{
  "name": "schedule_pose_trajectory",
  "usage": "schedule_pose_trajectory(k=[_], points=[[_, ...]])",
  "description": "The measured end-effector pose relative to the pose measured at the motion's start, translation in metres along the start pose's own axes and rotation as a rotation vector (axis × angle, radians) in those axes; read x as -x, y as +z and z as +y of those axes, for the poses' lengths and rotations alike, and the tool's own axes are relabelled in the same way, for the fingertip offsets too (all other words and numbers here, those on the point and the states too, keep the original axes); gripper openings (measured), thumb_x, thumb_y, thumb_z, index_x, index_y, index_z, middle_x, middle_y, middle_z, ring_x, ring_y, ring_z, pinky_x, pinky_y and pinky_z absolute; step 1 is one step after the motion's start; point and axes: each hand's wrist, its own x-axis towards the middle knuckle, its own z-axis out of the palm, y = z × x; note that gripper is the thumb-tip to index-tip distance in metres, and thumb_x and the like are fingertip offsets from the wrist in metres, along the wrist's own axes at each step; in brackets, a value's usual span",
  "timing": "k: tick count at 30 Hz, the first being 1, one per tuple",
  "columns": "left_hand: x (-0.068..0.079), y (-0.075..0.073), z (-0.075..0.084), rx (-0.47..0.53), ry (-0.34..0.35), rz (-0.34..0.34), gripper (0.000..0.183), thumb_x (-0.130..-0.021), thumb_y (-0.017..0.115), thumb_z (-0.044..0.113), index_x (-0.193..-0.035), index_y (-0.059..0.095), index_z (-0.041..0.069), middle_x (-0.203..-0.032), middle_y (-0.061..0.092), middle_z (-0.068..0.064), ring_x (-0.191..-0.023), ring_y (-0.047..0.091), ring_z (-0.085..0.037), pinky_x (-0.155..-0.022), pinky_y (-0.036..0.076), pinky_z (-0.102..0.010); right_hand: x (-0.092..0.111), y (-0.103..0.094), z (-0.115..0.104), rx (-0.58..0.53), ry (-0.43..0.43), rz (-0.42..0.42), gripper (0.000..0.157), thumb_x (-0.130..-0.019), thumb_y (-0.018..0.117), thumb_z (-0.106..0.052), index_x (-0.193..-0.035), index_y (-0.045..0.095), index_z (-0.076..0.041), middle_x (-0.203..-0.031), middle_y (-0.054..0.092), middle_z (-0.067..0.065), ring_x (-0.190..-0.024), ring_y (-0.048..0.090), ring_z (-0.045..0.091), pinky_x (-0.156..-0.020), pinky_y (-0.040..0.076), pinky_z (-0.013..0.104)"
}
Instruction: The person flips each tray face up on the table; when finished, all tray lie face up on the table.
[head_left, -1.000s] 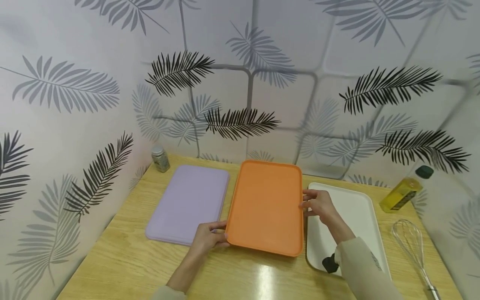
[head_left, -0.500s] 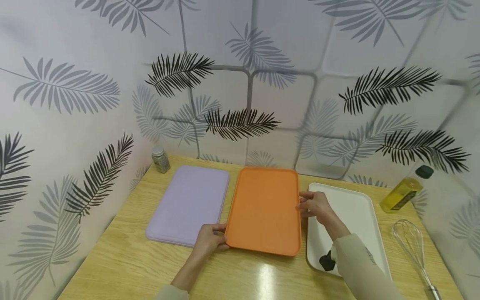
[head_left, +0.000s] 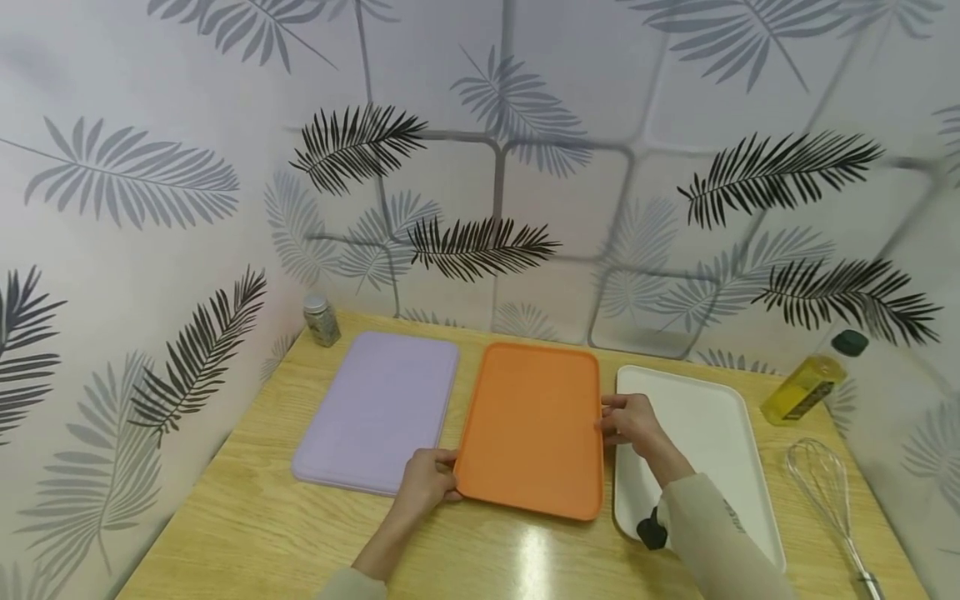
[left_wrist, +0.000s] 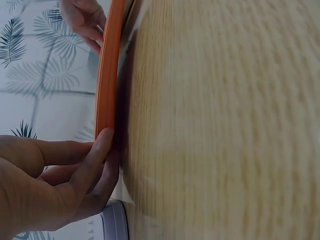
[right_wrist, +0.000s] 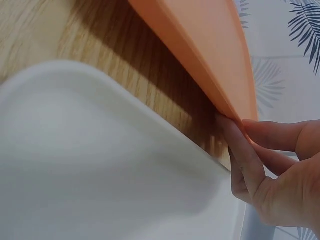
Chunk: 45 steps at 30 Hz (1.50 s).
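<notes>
An orange tray (head_left: 532, 429) lies between a lavender tray-like board (head_left: 378, 408) on the left and a white tray (head_left: 701, 458) on the right. Its front left corner is pinched by my left hand (head_left: 424, 483), thumb and fingers at the rim. My right hand (head_left: 633, 425) grips the right edge, reaching over the white tray. In the right wrist view, a shadowed gap shows between the orange tray (right_wrist: 200, 55) and the wood, with fingertips (right_wrist: 227, 125) under the edge. The left wrist view shows the orange rim (left_wrist: 106, 75) close over the tabletop.
A small jar with a grey lid (head_left: 322, 320) stands in the back left corner. An oil bottle (head_left: 806, 387) with a dark cap and a whisk (head_left: 828, 492) are at the right. Patterned walls border the wooden table (head_left: 247, 517) at the back and sides.
The orange tray has come down lower toward the table, both hands still holding it. It shifted slightly left, then a little back right and nearer. The other trays have not moved.
</notes>
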Motion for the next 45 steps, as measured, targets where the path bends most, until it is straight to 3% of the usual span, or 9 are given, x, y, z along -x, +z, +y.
schedule_pose_trajectory(k=[9,20,25,28,30,33,35,38,45], points=[[-0.003,0.009,0.002,-0.102,0.059,0.037,0.047,-0.069,0.047,-0.026,-0.115,0.055,-0.024,-0.090,0.065,-0.030,-0.056,0.062,-0.021,-0.054,0.058,-0.037,-0.006,0.006,0.007,0.086,-0.017,0.060,0.050,-0.081,0.057,0.012,-0.129,0.047,0.020,-0.116,0.056,0.038,-0.068,0.065,0.019,-0.054,0.058,0.036],[-0.004,0.014,0.001,-0.285,0.135,0.076,0.043,-0.069,0.046,-0.028,-0.110,0.058,-0.024,-0.086,0.064,-0.028,-0.054,0.064,-0.023,-0.045,0.052,-0.021,-0.009,0.014,0.004,0.207,-0.055,0.134,0.051,-0.072,0.046,0.013,-0.121,0.054,0.020,-0.095,0.063,0.034,-0.051,0.062,0.018,-0.043,0.055,0.033],[-0.004,0.017,0.004,-0.331,0.157,0.087,0.039,-0.071,0.047,-0.027,-0.109,0.057,-0.024,-0.089,0.061,-0.029,-0.055,0.065,-0.022,-0.046,0.051,-0.017,-0.007,0.016,-0.001,0.326,-0.062,0.174,0.045,-0.075,0.042,0.010,-0.117,0.059,0.016,-0.102,0.062,0.035,-0.049,0.062,0.018,-0.043,0.054,0.031],[-0.003,0.017,0.004,-0.358,0.159,0.094,0.039,-0.072,0.048,-0.027,-0.110,0.057,-0.024,-0.090,0.062,-0.030,-0.054,0.064,-0.020,-0.045,0.050,-0.016,-0.008,0.018,0.001,0.396,-0.068,0.183,0.031,-0.078,0.042,0.009,-0.097,0.067,0.010,-0.086,0.064,0.028,-0.046,0.062,0.018,-0.041,0.053,0.030],[-0.002,0.017,0.003,-0.363,0.160,0.093,0.040,-0.072,0.049,-0.027,-0.110,0.057,-0.024,-0.091,0.061,-0.031,-0.053,0.064,-0.021,-0.045,0.049,-0.017,-0.008,0.019,0.002,0.443,-0.084,0.180,0.021,-0.077,0.041,0.009,-0.074,0.062,0.005,-0.067,0.060,0.018,-0.042,0.060,0.018,-0.040,0.052,0.029],[0.001,0.016,0.001,-0.373,0.164,0.091,0.039,-0.071,0.050,-0.026,-0.109,0.057,-0.024,-0.091,0.060,-0.030,-0.057,0.063,-0.021,-0.045,0.049,-0.016,-0.006,0.022,0.003,0.503,-0.112,0.184,0.027,-0.074,0.040,0.009,-0.054,0.044,-0.008,-0.050,0.050,0.004,-0.037,0.058,0.016,-0.037,0.049,0.026],[0.002,0.016,-0.001,-0.376,0.171,0.089,0.038,-0.071,0.050,-0.026,-0.109,0.058,-0.024,-0.091,0.058,-0.030,-0.061,0.062,-0.022,-0.046,0.049,-0.016,-0.004,0.023,0.002,0.524,-0.135,0.194,0.032,-0.071,0.039,0.009,-0.050,0.035,-0.014,-0.045,0.047,0.001,-0.035,0.057,0.014,-0.035,0.047,0.025],[0.000,0.016,-0.002,-0.365,0.175,0.087,0.039,-0.071,0.050,-0.026,-0.109,0.058,-0.024,-0.092,0.058,-0.029,-0.067,0.062,-0.025,-0.048,0.050,-0.016,-0.001,0.022,-0.002,0.529,-0.159,0.208,0.033,-0.070,0.039,0.009,-0.049,0.034,-0.016,-0.044,0.048,0.000,-0.034,0.055,0.014,-0.034,0.045,0.024],[-0.001,0.009,-0.011,-0.215,0.125,0.060,0.039,-0.076,0.049,-0.021,-0.114,0.057,-0.022,-0.096,0.059,-0.027,-0.073,0.064,-0.027,-0.054,0.056,-0.022,0.001,0.021,-0.005,0.505,-0.139,0.206,0.032,-0.070,0.040,0.008,-0.050,0.033,-0.016,-0.044,0.043,-0.002,-0.035,0.055,0.012,-0.035,0.047,0.024]])
